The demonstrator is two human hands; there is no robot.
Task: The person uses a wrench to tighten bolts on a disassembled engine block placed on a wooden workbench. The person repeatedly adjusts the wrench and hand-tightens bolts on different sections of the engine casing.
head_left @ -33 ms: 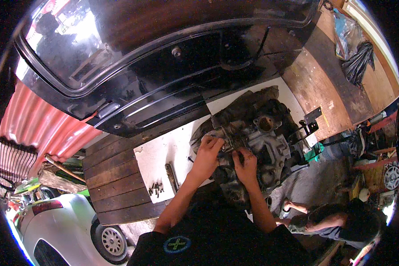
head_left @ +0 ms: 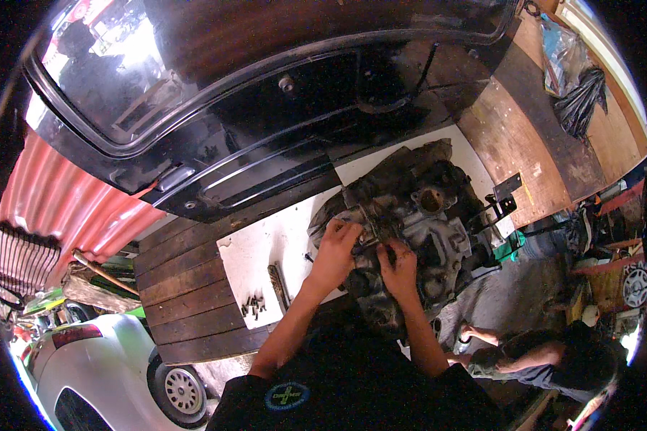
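A greasy grey metal engine or gearbox casing [head_left: 435,241] with a round opening lies on a white board [head_left: 248,251]. Over its left part, my left hand [head_left: 335,251] has its fingers curled and pinched against the metal. My right hand [head_left: 397,264] is bent in beside it, thumb and fingertips together at the same spot. Whatever small piece the fingertips hold is hidden by the fingers and the dark grime. To the left of my forearm are several small dark bolts [head_left: 252,307] and a narrow metal bar [head_left: 277,286].
Dark wooden planks [head_left: 183,287] carry the board. A black vehicle panel with a window [head_left: 266,129] rises behind. A black bracket [head_left: 505,195] sticks out right of the casing. Another person [head_left: 539,359] is low at the right; a white car [head_left: 104,373] stands lower left.
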